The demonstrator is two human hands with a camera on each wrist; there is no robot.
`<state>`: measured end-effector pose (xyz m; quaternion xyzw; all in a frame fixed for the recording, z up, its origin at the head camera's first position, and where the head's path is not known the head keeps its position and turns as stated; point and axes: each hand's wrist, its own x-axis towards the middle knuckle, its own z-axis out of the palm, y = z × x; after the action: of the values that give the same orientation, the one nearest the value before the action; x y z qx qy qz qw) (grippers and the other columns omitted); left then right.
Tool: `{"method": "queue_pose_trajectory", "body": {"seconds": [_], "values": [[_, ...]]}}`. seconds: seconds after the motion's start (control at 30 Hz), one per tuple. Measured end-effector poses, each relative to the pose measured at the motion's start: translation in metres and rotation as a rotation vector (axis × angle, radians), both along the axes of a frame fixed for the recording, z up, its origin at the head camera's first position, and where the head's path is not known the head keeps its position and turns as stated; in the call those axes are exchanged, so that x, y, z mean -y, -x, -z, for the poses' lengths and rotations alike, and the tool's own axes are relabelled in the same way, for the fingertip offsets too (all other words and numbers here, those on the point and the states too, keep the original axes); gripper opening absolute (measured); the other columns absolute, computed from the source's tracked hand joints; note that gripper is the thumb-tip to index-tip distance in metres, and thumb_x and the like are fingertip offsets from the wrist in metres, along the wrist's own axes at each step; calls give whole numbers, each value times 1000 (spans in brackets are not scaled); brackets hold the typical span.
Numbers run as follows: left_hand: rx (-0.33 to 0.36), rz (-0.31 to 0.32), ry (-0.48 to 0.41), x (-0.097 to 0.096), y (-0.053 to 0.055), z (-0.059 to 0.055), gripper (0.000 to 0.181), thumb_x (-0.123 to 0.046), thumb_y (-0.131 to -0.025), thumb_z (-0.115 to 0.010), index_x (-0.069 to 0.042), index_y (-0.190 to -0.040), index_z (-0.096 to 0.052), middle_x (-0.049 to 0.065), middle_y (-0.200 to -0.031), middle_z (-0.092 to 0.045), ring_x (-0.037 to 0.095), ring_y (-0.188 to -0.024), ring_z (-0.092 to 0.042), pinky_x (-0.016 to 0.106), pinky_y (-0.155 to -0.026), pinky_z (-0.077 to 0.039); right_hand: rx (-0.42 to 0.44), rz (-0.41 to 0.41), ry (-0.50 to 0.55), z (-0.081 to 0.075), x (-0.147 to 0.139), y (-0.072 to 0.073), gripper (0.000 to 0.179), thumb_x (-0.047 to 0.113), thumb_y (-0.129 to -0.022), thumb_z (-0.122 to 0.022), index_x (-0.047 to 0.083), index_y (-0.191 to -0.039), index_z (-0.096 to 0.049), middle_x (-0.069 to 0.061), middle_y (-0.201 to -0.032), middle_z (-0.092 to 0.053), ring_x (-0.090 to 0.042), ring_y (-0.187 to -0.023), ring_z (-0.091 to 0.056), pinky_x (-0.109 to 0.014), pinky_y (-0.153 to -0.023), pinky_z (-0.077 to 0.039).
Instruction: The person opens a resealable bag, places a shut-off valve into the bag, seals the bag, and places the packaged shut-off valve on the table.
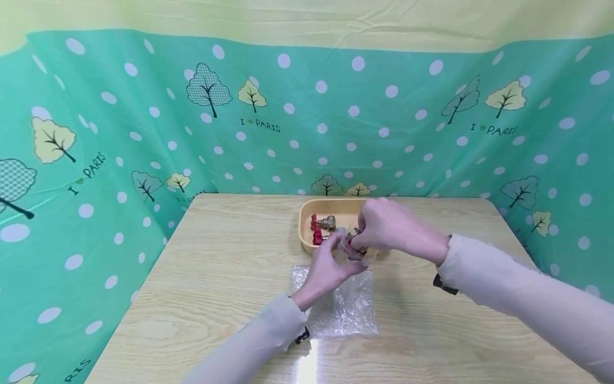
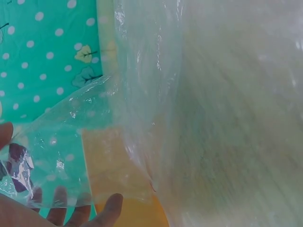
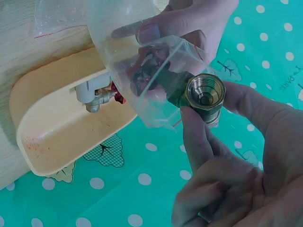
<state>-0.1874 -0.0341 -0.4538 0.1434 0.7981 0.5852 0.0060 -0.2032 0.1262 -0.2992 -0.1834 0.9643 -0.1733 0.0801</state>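
A brass valve (image 3: 204, 97) with a dark red handwheel is pinched between the thumb and fingers of my right hand (image 1: 386, 224). Its handwheel end lies inside a clear plastic bag (image 3: 158, 113), while the threaded opening sticks out of the bag's mouth. My left hand (image 1: 328, 269) grips this bag from the other side, thumb and fingers spread around its mouth. In the left wrist view, the bag's film (image 2: 147, 90) covers much of the picture, with left fingertips (image 2: 112, 204) at the bottom. Both hands are over the tray's front edge.
A tan plastic tray (image 1: 303, 234) stands at the back of the wooden table (image 1: 216, 277). Inside it lie other valves, one of them a brass valve (image 1: 328, 223) with a red handwheel. A flat clear plastic bag (image 1: 352, 314) lies in front. Behind hangs a dotted green curtain (image 1: 268, 96).
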Motion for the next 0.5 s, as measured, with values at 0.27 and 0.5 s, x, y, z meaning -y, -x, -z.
{"method": "queue_pose_trajectory", "body": {"seconds": [0.27, 0.5], "values": [[12, -12, 2, -2, -3, -1, 72, -27, -73, -98, -26, -136, -63, -11, -125, -67, 20, -122, -60, 53, -108, -46, 50, 7, 17, 10, 4, -1, 40, 16, -75, -86, 15, -53, -52, 8, -47, -43, -7, -43, -39, -20, -42, -34], [15, -15, 5, -2, -4, 1, 69, -29, -73, -98, -29, -132, -63, -15, -122, -67, 17, -120, -60, 56, -107, -45, 75, 3, 21, 16, 5, -1, 40, 14, -74, -87, 15, -53, -53, 9, -46, -41, -6, -42, -35, -19, -40, -32]]}}
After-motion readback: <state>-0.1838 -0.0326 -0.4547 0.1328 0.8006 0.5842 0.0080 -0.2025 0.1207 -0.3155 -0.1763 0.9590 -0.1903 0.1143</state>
